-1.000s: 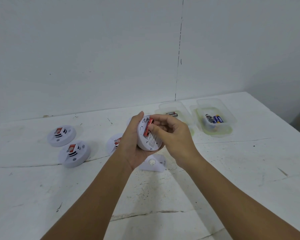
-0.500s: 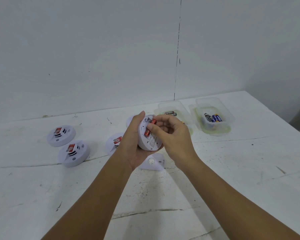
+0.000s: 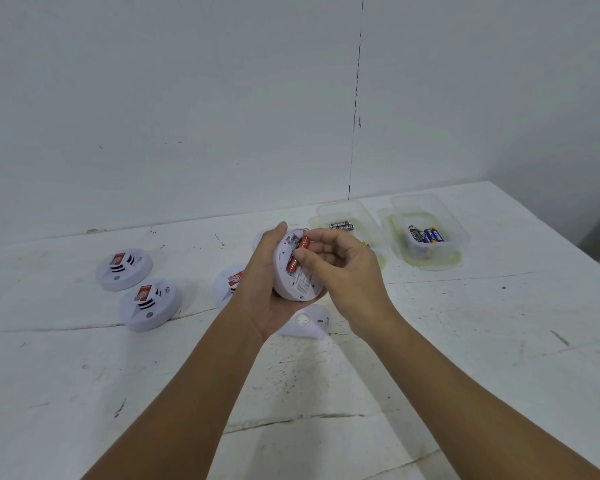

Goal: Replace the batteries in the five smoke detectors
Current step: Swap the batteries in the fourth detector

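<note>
My left hand [image 3: 267,289] cups the round white plastic smoke detector [image 3: 297,268], held above the table with its back side tilted toward me; fingers wrap the rim from the left, thumb up along the top edge. Battery bay open. One red cylindrical battery [image 3: 298,254] sits in the bay, running lengthwise.

My right hand [image 3: 343,268] is curled over the bay from the right. Fingertips [image 3: 300,255] rest on the red battery; thumb and forefinger appear to pinch it, though I cannot tell whether it is fully seated.

On the scuffed white table [image 3: 430,341]:
- white detached back cover [image 3: 309,323], lying just below my hands.
- two white round detectors with red labels, face up, far left [image 3: 123,270] and just nearer me [image 3: 149,303].
- a third white detector [image 3: 229,284], partly hidden behind my left wrist.
- clear plastic tub [image 3: 347,216] holding black batteries [image 3: 341,226], behind my right hand.
- second clear plastic tub with a green-edged lid under it [image 3: 440,216], to the right, holding blue and dark batteries [image 3: 426,234].
</note>
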